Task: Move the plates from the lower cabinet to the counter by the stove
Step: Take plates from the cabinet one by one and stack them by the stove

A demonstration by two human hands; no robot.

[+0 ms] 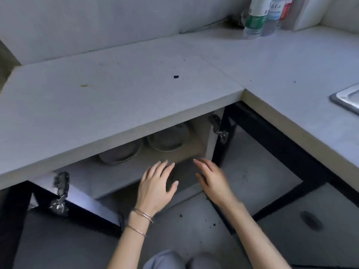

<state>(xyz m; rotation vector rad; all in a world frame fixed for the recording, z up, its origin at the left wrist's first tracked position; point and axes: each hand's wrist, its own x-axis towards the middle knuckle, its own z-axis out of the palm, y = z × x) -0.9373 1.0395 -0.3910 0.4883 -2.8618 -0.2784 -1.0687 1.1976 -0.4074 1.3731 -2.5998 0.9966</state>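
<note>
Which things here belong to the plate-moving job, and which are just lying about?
Job: left plate stack, right plate stack, cabinet shelf, counter, left hand, right hand.
Lying about: bottles, sink, dark speck.

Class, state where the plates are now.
Head view, centre: the plates sit in two stacks on the shelf inside the lower cabinet, under the counter edge, beyond the left hand and right hand.
</note>
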